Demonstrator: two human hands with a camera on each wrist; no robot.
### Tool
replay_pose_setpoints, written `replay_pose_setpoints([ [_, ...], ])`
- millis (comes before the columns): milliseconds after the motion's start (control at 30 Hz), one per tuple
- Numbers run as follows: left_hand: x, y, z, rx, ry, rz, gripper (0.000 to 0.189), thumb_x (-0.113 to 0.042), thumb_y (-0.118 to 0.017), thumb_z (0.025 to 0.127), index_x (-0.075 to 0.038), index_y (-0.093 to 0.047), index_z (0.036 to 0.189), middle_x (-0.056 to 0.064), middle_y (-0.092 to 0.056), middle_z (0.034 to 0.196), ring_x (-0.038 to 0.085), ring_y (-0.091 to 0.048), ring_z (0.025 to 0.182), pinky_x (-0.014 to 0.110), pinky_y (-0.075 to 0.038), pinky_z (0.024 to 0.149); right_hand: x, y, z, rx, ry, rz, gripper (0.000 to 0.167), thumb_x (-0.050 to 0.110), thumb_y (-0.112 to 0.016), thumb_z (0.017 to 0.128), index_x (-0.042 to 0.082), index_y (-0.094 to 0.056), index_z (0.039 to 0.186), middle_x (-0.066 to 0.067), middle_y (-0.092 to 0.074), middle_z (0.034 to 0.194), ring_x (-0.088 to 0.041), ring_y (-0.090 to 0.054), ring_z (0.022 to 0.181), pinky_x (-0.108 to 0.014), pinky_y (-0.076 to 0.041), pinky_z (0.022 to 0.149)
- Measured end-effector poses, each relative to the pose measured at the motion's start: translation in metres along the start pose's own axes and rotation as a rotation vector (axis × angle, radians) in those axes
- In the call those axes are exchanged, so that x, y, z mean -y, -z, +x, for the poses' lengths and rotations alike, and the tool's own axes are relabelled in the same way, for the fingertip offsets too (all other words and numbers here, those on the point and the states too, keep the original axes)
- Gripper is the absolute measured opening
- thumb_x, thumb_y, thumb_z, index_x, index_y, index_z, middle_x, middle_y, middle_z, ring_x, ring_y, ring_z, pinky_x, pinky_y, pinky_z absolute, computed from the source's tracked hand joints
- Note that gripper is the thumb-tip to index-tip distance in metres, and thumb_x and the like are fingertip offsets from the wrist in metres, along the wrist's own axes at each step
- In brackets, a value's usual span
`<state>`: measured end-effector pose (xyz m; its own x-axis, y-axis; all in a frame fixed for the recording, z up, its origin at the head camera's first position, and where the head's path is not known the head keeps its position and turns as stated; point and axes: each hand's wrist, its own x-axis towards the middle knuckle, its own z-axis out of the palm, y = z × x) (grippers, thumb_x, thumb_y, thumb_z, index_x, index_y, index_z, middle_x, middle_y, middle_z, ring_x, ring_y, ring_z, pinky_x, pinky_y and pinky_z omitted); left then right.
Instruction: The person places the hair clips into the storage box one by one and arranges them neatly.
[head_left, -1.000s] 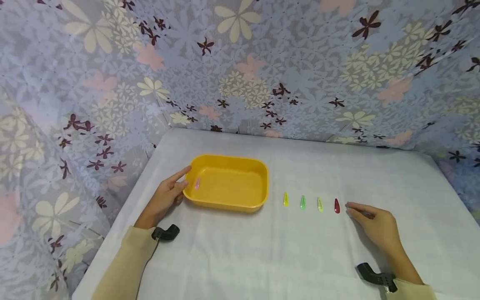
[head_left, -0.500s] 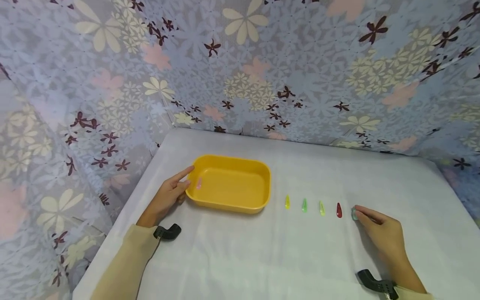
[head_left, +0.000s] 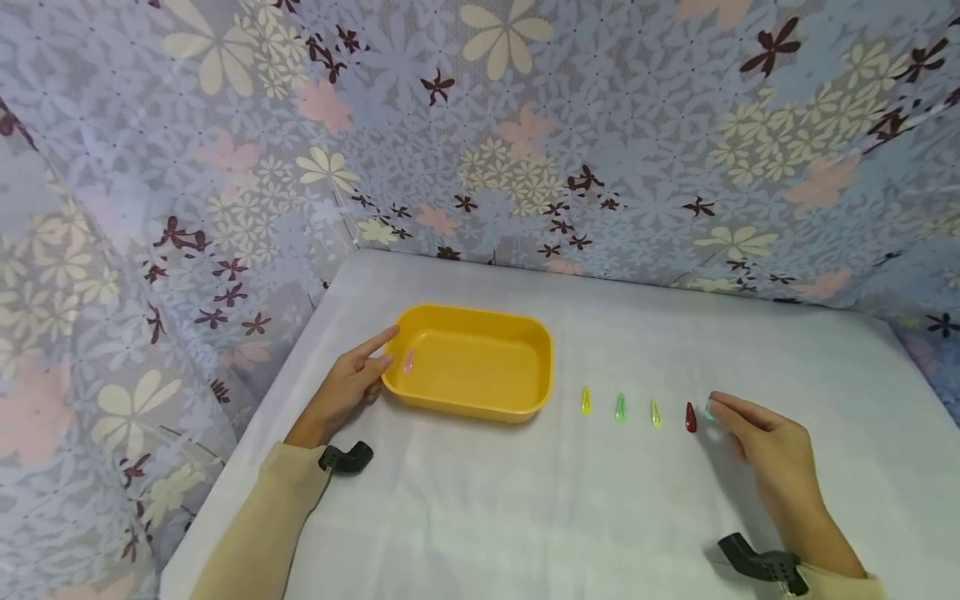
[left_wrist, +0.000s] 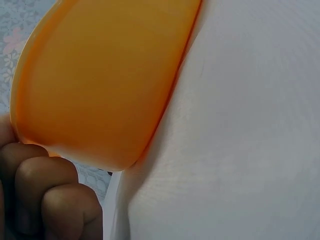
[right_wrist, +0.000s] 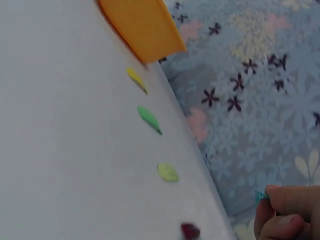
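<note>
My left hand holds the left end of a yellow plastic tray, thumb and index finger at its rim. In the left wrist view the other fingers are curled beside the tray's end. A pink hair clip lies inside the tray. My right hand pinches a teal hair clip between thumb and index finger, raised over the table; most of it is hidden by the fingertips. Left of this hand lie a red hair clip, a yellow-green one, a green one and a yellow one.
A white cloth covers the table. Floral fabric hangs behind it and along the left side. Each wrist carries a black camera mount.
My right hand has taken hold of the teal hair clip and lifted it slightly. The left hand stays at the tray's end. The head view has shifted a little.
</note>
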<state>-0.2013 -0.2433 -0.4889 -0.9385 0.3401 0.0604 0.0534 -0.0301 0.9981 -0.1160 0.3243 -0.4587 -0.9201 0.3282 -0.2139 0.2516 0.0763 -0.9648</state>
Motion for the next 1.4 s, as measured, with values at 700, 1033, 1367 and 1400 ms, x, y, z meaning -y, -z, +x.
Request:
replay_pose_setpoints([
  [700,0.005,-0.005,-0.001,-0.014,0.060,-0.066,0.054,-0.022,-0.055,0.108,-0.015,-0.039,0.159,-0.001,-0.039,0.060,0.011,-0.031,0.048,0.028,-0.026,0.048,0.062,-0.073,0.005,0.270,0.111,-0.348,0.054,0.050,-0.076,0.090,0.015,-0.071,0.130,0.006,-0.050,0.064,-0.012,-0.040,0.053,-0.038,-0.037,0.042],
  [1033,0.002,0.004,-0.005,-0.012,0.010,-0.048,0.053,-0.018,-0.052,0.109,-0.013,-0.038,0.159,-0.001,-0.038,0.058,0.010,-0.030,0.047,0.027,-0.025,0.046,0.088,-0.144,-0.002,0.341,0.159,-0.296,0.048,0.043,-0.078,0.091,0.011,-0.074,0.126,0.004,-0.073,0.110,-0.010,-0.051,0.070,-0.021,-0.047,0.060],
  [1367,0.003,0.003,-0.001,-0.006,-0.012,-0.038,0.052,-0.017,-0.053,0.109,-0.012,-0.038,0.159,-0.001,-0.038,0.057,0.011,-0.030,0.047,0.026,-0.026,0.045,0.099,-0.223,-0.006,0.503,0.169,-0.276,0.031,0.031,-0.080,0.091,0.010,-0.078,0.114,-0.006,-0.073,0.106,-0.018,-0.051,0.072,-0.025,-0.044,0.060],
  [1400,0.004,0.002,0.000,-0.002,-0.012,-0.039,0.052,-0.017,-0.053,0.109,-0.012,-0.038,0.159,-0.001,-0.038,0.057,0.011,-0.030,0.047,0.026,-0.027,0.045,0.099,-0.230,-0.007,0.510,0.172,-0.283,0.029,0.029,-0.080,0.091,0.010,-0.078,0.113,-0.005,-0.073,0.107,-0.018,-0.054,0.075,-0.026,-0.046,0.062],
])
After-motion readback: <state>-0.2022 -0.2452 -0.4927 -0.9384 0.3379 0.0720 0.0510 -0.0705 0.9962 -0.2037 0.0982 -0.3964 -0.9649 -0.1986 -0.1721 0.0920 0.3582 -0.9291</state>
